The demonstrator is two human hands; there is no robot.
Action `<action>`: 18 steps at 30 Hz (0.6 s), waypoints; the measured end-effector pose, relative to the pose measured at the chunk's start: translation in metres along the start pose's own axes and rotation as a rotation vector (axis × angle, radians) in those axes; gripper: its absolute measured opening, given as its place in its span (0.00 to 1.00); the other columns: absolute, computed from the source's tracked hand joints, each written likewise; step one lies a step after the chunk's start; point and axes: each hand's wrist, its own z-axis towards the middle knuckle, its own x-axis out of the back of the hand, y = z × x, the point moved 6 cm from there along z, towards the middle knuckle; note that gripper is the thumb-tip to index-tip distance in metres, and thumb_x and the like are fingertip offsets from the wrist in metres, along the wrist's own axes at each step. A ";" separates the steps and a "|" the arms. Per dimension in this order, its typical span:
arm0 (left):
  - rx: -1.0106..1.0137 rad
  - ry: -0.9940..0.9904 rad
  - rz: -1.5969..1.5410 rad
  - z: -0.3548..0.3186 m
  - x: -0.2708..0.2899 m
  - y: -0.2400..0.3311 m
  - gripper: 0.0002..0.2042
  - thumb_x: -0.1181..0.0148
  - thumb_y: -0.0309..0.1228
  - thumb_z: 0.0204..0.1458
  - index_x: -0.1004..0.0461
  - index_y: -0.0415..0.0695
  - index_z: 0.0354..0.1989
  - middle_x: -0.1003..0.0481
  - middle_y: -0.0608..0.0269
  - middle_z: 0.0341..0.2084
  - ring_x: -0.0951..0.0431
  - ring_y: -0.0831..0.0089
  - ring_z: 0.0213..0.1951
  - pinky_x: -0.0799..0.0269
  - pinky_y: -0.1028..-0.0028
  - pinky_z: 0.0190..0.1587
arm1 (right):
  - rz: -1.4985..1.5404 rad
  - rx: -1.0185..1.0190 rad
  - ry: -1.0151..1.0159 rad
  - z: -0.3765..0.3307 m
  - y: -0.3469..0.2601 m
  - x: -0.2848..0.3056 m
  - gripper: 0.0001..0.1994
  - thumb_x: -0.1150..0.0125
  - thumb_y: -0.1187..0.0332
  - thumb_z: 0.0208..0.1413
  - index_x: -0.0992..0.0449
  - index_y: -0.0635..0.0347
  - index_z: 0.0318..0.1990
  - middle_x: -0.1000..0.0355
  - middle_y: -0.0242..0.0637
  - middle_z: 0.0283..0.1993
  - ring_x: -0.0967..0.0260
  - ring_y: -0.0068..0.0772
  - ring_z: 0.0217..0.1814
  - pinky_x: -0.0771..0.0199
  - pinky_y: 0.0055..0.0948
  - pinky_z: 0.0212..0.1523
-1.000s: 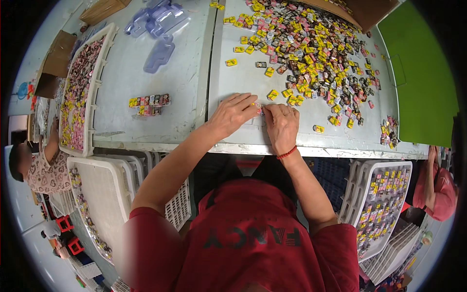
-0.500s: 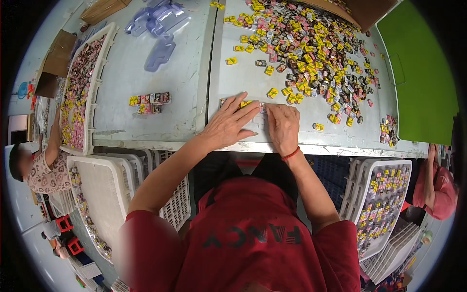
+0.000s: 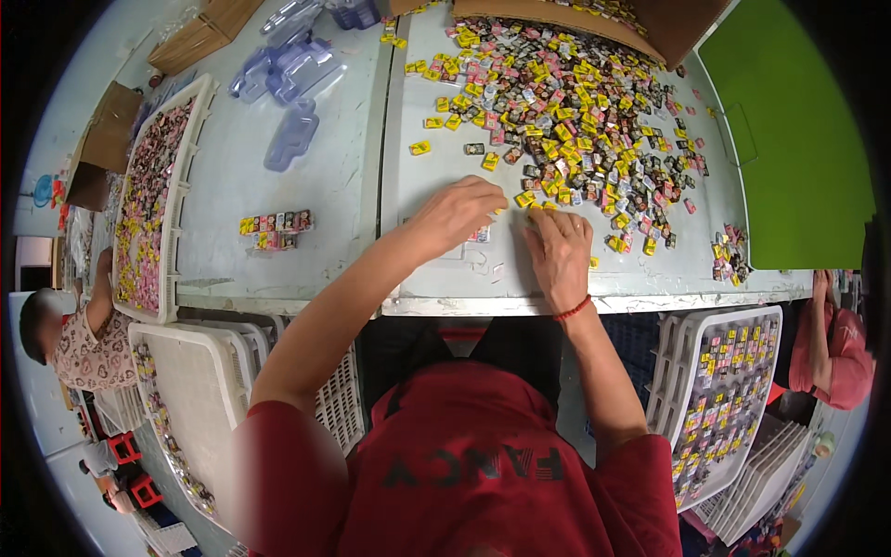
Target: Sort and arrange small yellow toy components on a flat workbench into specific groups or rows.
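Note:
My left hand (image 3: 461,215) is bent over the table, fingers together, with a bit of a small yellow block (image 3: 499,211) showing at the fingertips. Partly hidden under it, a short group of small blocks (image 3: 480,234) lies on the table. My right hand (image 3: 562,243) reaches to the near edge of a wide pile of small yellow, pink and black blocks (image 3: 580,121). Its fingertips touch yellow blocks (image 3: 548,206) there, and the thumb stands apart. Further left sits a neat block group in rows (image 3: 277,229).
Clear bluish plastic trays (image 3: 295,135) lie at the far left. A white crate of loose blocks (image 3: 153,195) stands beyond them. A cardboard box (image 3: 594,23) and a green panel (image 3: 789,139) border the pile. White racks (image 3: 729,399) lean below the table edge; other people work on both sides.
Both hands have parted from the small blocks they were pressing together. The right hand has moved outward to the pile's edge; the left has lifted and curled. The view has shifted slightly.

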 end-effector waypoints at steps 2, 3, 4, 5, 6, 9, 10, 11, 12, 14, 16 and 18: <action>0.002 -0.122 -0.068 0.012 -0.016 -0.014 0.11 0.38 0.26 0.44 0.23 0.38 0.38 0.24 0.57 0.40 0.29 0.58 0.49 0.32 0.67 0.53 | -0.108 0.007 -0.002 0.015 0.006 -0.006 0.13 0.36 0.71 0.47 0.23 0.59 0.42 0.26 0.36 0.40 0.32 0.39 0.44 0.38 0.39 0.50; 0.005 -0.181 -0.068 0.015 -0.022 -0.019 0.11 0.38 0.26 0.44 0.23 0.38 0.38 0.25 0.57 0.41 0.29 0.59 0.48 0.33 0.67 0.53 | -0.107 0.003 -0.002 0.019 0.008 -0.010 0.13 0.36 0.71 0.47 0.23 0.59 0.42 0.26 0.36 0.40 0.32 0.39 0.44 0.38 0.39 0.50; 0.011 -0.240 -0.067 0.015 -0.028 -0.023 0.11 0.38 0.27 0.44 0.23 0.39 0.38 0.25 0.57 0.41 0.29 0.60 0.48 0.33 0.67 0.53 | -0.153 0.008 -0.015 0.021 0.010 -0.016 0.13 0.36 0.69 0.48 0.23 0.59 0.42 0.26 0.36 0.40 0.32 0.39 0.44 0.38 0.39 0.50; 0.011 -0.246 -0.070 0.014 -0.031 -0.024 0.11 0.38 0.27 0.44 0.23 0.39 0.38 0.25 0.57 0.41 0.29 0.60 0.48 0.33 0.67 0.53 | -0.201 0.010 -0.030 0.023 0.013 -0.022 0.13 0.37 0.68 0.48 0.23 0.60 0.43 0.26 0.36 0.40 0.33 0.39 0.43 0.39 0.39 0.50; -0.003 -0.178 -0.050 0.013 -0.029 -0.024 0.11 0.38 0.27 0.44 0.23 0.39 0.38 0.25 0.58 0.42 0.29 0.60 0.47 0.33 0.67 0.52 | -0.223 0.017 -0.024 0.023 0.015 -0.026 0.13 0.38 0.67 0.50 0.23 0.60 0.43 0.26 0.37 0.39 0.33 0.39 0.42 0.39 0.40 0.50; -0.014 -0.052 -0.005 0.006 -0.024 -0.026 0.11 0.38 0.27 0.45 0.22 0.40 0.38 0.27 0.59 0.43 0.29 0.60 0.46 0.33 0.67 0.51 | -0.244 -0.015 0.012 0.022 0.017 -0.027 0.12 0.37 0.67 0.50 0.22 0.60 0.42 0.26 0.38 0.38 0.33 0.40 0.42 0.39 0.41 0.50; -0.018 0.009 0.019 0.003 -0.021 -0.026 0.11 0.38 0.27 0.45 0.22 0.41 0.38 0.27 0.59 0.44 0.29 0.61 0.46 0.32 0.67 0.50 | -0.240 -0.016 0.007 0.022 0.015 -0.027 0.12 0.37 0.67 0.50 0.22 0.60 0.42 0.26 0.38 0.38 0.33 0.40 0.42 0.39 0.41 0.50; -0.014 0.008 0.021 0.002 -0.020 -0.026 0.11 0.38 0.27 0.45 0.22 0.41 0.38 0.27 0.59 0.44 0.29 0.61 0.46 0.32 0.67 0.50 | -0.233 -0.034 0.009 0.024 0.015 -0.026 0.12 0.37 0.66 0.50 0.22 0.60 0.41 0.26 0.38 0.38 0.33 0.40 0.42 0.40 0.42 0.50; 0.001 -0.006 0.038 0.001 -0.021 -0.026 0.10 0.38 0.27 0.45 0.22 0.42 0.38 0.27 0.60 0.43 0.29 0.60 0.46 0.32 0.67 0.49 | -0.228 -0.052 0.010 0.026 0.015 -0.026 0.12 0.36 0.65 0.49 0.23 0.59 0.40 0.26 0.38 0.38 0.33 0.41 0.42 0.40 0.43 0.50; 0.018 -0.020 0.052 -0.001 -0.023 -0.028 0.10 0.38 0.27 0.45 0.22 0.42 0.38 0.28 0.60 0.42 0.29 0.60 0.45 0.31 0.68 0.48 | -0.251 -0.057 0.006 0.027 0.014 -0.031 0.11 0.36 0.65 0.49 0.23 0.59 0.40 0.26 0.39 0.38 0.32 0.41 0.42 0.40 0.43 0.51; 0.009 -0.005 0.093 -0.001 -0.023 -0.031 0.10 0.37 0.27 0.45 0.22 0.42 0.37 0.27 0.60 0.40 0.28 0.62 0.44 0.31 0.68 0.47 | -0.277 -0.061 0.000 0.031 0.014 -0.035 0.11 0.36 0.66 0.48 0.23 0.59 0.39 0.26 0.39 0.38 0.32 0.41 0.42 0.40 0.43 0.51; 0.004 0.046 0.074 0.002 -0.023 -0.032 0.10 0.37 0.27 0.45 0.22 0.41 0.36 0.27 0.61 0.39 0.28 0.62 0.44 0.30 0.68 0.47 | -0.328 -0.015 0.062 0.028 0.010 -0.035 0.10 0.37 0.67 0.48 0.24 0.58 0.38 0.25 0.37 0.38 0.32 0.41 0.42 0.40 0.44 0.51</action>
